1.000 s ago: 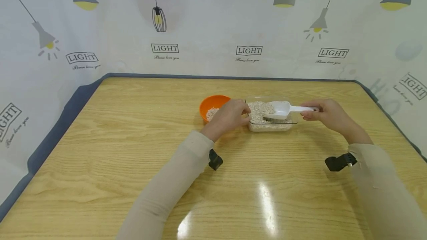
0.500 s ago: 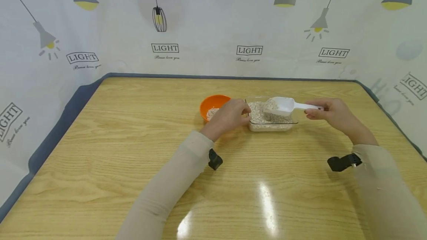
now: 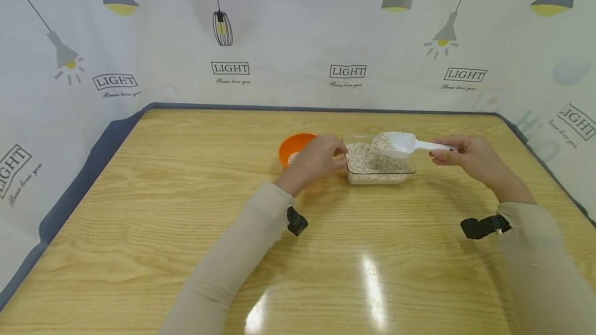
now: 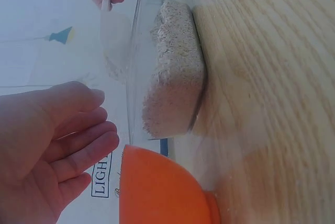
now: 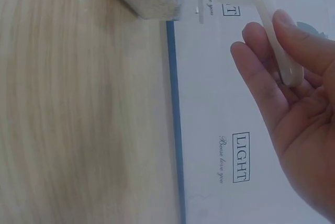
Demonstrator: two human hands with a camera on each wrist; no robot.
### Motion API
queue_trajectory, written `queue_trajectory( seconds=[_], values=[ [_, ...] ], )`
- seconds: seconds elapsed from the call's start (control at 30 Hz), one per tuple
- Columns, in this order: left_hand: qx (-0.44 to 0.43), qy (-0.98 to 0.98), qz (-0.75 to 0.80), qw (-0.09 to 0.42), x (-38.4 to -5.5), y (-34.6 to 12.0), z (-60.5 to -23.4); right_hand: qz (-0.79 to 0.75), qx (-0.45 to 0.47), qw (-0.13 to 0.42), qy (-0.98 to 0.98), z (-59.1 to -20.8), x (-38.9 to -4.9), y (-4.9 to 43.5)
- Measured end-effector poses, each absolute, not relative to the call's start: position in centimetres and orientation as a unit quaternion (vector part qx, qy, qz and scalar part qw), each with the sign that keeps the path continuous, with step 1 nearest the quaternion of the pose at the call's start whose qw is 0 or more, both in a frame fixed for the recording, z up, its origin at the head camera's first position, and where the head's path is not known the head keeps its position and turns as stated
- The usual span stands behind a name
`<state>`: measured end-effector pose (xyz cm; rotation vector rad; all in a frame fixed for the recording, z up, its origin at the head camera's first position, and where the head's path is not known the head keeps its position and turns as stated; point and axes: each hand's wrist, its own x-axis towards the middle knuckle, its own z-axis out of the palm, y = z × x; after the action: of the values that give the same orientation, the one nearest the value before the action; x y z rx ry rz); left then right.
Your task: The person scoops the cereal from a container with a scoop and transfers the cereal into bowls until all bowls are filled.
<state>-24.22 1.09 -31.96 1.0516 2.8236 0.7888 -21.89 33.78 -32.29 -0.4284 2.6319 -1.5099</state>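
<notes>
My right hand [image 3: 477, 162] pinches the handle of a white scoop [image 3: 407, 145], thumb on one side and fingers on the other. Oats lie in the scoop's bowl, which is held tilted above a rectangular glass container [image 3: 379, 180] of rolled oats [image 3: 360, 159]. In the right wrist view the handle [image 5: 281, 51] runs between thumb and fingers. My left hand [image 3: 316, 162] hovers by the container's left end, partly covering an orange bowl [image 3: 291, 146] that has some oats in it. The left wrist view shows this hand [image 4: 57, 145] with loosely bent fingers and nothing in them, apart from the glass.
The bowl stands just left of the container on a wooden table [image 3: 195, 169]. Behind the table's far edge hangs a patterned backdrop [image 3: 288, 81]. Each wrist wears a black camera strap [image 3: 484, 226].
My right hand has lifted the scoop out of the oats, up and to the right, with oats in it. The left hand has shifted slightly left, away from the container's rim.
</notes>
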Motion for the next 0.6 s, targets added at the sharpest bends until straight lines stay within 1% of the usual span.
queue_trajectory(
  seconds=[0.2,0.3,0.43,0.6],
  values=[
    [0.328,0.907,0.264,0.015,-24.1,0.2,-31.2,-0.519,-0.154,0.031,0.840,-31.4,-21.8,33.4],
    [0.323,0.906,0.273,0.015,-24.1,-0.2,-30.7,-0.508,-0.145,0.023,0.849,-31.0,-21.8,33.1],
    [0.314,0.912,0.265,0.004,-24.1,-0.7,-30.2,-0.500,-0.129,0.017,0.856,-30.7,-21.8,32.6],
    [0.296,0.921,0.254,-0.015,-24.2,-1.7,-29.9,-0.532,-0.151,0.018,0.833,-30.1,-22.0,32.1]
  ],
)
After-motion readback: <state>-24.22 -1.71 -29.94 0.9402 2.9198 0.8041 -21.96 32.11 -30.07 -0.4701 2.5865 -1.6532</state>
